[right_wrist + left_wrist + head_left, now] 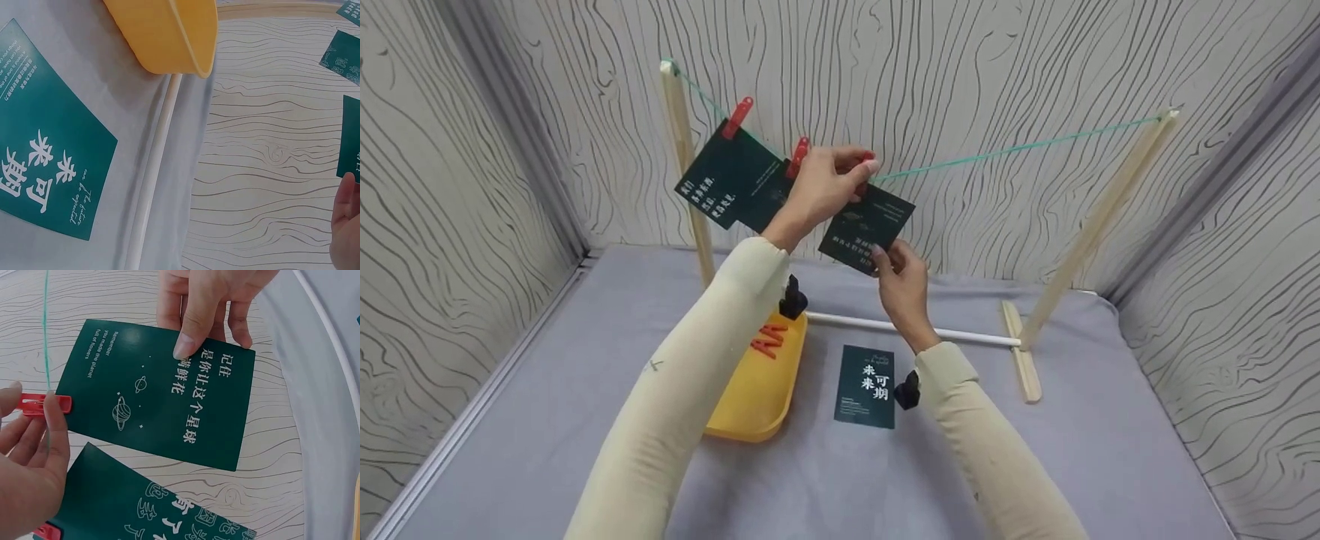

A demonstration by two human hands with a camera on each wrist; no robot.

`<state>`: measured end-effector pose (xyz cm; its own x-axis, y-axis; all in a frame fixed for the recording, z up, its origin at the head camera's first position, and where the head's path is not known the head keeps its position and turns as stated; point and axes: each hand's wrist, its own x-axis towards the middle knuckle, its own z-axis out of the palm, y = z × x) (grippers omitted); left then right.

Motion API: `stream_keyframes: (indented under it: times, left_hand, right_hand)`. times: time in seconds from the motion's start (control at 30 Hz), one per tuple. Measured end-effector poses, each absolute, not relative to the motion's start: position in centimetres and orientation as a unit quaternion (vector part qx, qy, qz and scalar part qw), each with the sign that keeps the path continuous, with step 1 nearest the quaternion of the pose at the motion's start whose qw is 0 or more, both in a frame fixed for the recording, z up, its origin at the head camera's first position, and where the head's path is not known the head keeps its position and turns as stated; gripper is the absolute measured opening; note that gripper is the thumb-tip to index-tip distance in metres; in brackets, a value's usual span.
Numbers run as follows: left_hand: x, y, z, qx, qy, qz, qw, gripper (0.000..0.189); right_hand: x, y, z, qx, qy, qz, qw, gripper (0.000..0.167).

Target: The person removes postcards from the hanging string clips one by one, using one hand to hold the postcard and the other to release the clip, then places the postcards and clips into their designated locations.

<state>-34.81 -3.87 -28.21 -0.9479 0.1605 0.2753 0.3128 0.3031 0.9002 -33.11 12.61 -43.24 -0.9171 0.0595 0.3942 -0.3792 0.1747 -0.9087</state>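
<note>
My left hand (819, 187) pinches a red clothespin (63, 404) at the green string (1005, 153). In the left wrist view its jaws overlap the edge of a dark green card (160, 396) printed with planets and white writing. My right hand (905, 289) holds the same card at its lower end, thumb on the printed face. To the left, two more green cards, one nearer the post (716, 176) and one partly behind my left wrist (761, 199), hang from the string by red clothespins. The right wrist view shows only part of the right hand (346, 230).
A yellow tray (787, 401) with several red clothespins (769, 341) stands below my left forearm. Another green card (865, 386) lies on the grey cloth. Wooden posts at left (681, 124) and right (1099, 229) carry the string; a white rod (967, 334) runs low between them.
</note>
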Motion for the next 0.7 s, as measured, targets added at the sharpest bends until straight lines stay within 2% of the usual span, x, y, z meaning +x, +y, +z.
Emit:
stream_keyframes:
  times: [0.2, 0.7]
  left_hand:
    - [-35.0, -3.7, -28.3, -0.150, -0.807, -0.565, 0.084, 0.038]
    - [-34.8, -2.7, -28.7, -0.124, -0.802, -0.558, 0.171, 0.025]
  right_hand:
    - [-33.0, 12.5, -43.1, 0.106, -0.742, 0.638, 0.179, 0.021]
    - [-32.8, 12.4, -43.2, 0.104, -0.742, 0.635, 0.187, 0.022]
